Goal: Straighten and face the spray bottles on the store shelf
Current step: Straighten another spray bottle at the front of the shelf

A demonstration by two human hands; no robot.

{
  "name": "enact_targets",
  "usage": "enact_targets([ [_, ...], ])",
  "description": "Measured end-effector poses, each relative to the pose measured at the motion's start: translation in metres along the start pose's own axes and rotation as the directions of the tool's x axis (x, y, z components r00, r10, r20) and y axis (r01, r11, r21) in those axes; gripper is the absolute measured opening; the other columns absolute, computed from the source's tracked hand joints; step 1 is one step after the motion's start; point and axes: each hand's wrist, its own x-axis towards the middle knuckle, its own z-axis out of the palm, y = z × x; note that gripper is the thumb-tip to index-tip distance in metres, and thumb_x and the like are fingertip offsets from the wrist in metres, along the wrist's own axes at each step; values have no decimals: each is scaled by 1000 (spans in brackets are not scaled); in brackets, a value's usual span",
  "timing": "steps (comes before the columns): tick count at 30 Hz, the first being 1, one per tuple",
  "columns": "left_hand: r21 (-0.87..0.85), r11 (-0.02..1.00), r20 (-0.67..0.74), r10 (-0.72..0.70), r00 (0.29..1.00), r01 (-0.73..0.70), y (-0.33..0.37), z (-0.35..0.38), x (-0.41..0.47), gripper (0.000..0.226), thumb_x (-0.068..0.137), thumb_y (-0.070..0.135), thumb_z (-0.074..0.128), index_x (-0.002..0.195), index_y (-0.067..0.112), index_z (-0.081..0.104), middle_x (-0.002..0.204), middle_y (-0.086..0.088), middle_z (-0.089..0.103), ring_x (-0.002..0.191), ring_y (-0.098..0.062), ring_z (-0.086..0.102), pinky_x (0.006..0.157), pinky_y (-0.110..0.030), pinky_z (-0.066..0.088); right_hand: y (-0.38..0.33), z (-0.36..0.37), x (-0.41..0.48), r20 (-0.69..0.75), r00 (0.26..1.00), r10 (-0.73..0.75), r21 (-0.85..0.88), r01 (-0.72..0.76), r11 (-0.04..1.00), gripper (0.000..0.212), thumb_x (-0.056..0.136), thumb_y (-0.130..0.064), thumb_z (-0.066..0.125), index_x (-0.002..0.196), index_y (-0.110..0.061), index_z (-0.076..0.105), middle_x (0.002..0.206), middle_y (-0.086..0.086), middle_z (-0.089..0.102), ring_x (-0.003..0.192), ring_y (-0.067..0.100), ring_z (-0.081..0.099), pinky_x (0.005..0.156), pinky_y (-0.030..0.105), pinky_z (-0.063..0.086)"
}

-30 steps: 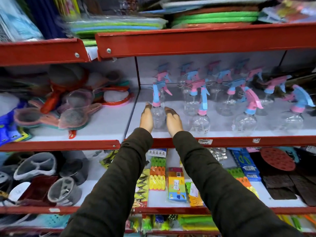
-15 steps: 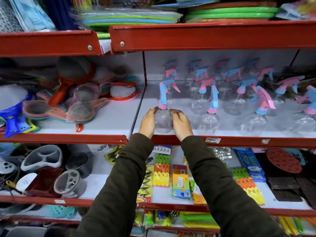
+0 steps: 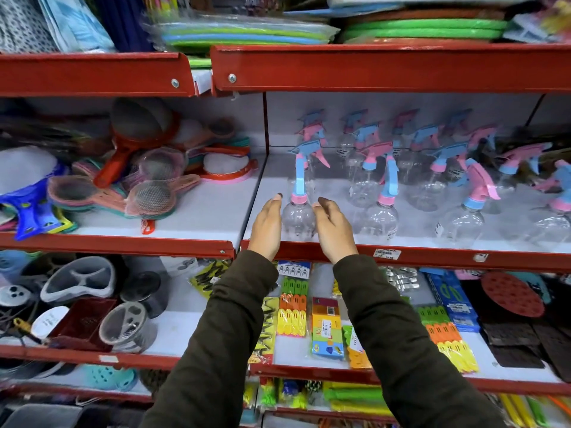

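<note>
Clear spray bottle upright between hands: left hand touching, right hand just off, both unclenched.

Clear plastic spray bottles on a white shelf with a red front lip. The front-left bottle stands upright right at the edge: round clear body, pink collar, tall blue neck, blue trigger head with a pink trigger pointing right. Next one over looks the same build, pink collar and blue neck, pink head, also upright, sticker low on its side. The third in front has a blue collar and a pink trigger slanting right. A fourth sits at the far right, partly cut off. Behind them more bottles stand in loose rows, pink and blue heads mixed, blurry toward the back.
</note>
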Motion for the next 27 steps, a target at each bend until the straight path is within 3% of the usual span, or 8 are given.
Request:
enact_targets([
  [3,18,998,-122,54,991,-52,-3,-1,-8,43,98,37,33,131,21,55,143,2,48,131,-12,42,105,-24,27,-6,6,5,27,1000,-2,58,0,998,45,102,-36,40,141,-17,51,146,5,55,135,20,49,105,24,34],
  [6,19,1000,-100,5,995,-3,-4,-1,-12,35,99,41,31,111,24,59,122,3,55,118,-20,51,107,-35,38,-7,9,7,71,997,6,64,-10,998,40,103,-35,39,133,-18,58,138,6,62,129,23,55,108,32,40],
  [10,8,998,-33,-68,997,69,-2,0,-10,37,98,44,32,114,23,58,124,-2,59,120,-25,54,112,-46,38,-3,8,4,65,998,5,51,-8,999,38,102,-35,38,128,-18,61,130,7,65,121,24,58,109,39,43],
  [14,-11,997,4,-82,997,82,0,-1,-4,35,97,36,37,121,21,57,122,2,55,122,-22,51,114,-44,36,0,2,2,0,1000,-8,-13,8,1000,34,100,-39,36,108,-22,65,108,9,71,101,25,62,92,35,45],
  [18,0,997,69,-75,995,75,5,0,2,28,98,31,36,115,24,57,120,3,56,114,-16,50,109,-36,37,0,-1,-1,-27,999,27,7,-27,1000,39,97,-42,37,110,-20,66,110,13,70,107,33,65,103,51,49],
  [22,44,998,88,-54,995,50,11,2,9,35,99,25,34,118,12,60,121,-3,60,102,-14,50,102,-34,39,2,-2,-5,-43,999,22,-11,-22,1000,44,93,-45,36,109,-18,66,112,14,70,109,34,65,102,54,50],
  [25,69,997,107,-30,994,23,12,3,9,38,99,23,35,126,9,58,133,-9,59,108,-15,52,96,-27,38,1,-3,-6,-59,998,20,-35,-22,999,42,95,-45,37,107,-14,63,109,14,70,106,33,65,100,52,50],
  [27,79,997,71,19,997,-25,10,3,7,39,98,19,36,131,9,55,138,-11,55,121,-19,52,109,-33,38,-1,-3,-4,-76,997,5,-64,-10,998,36,100,-41,38,110,-15,60,111,12,68,107,31,63,100,46,49],
])
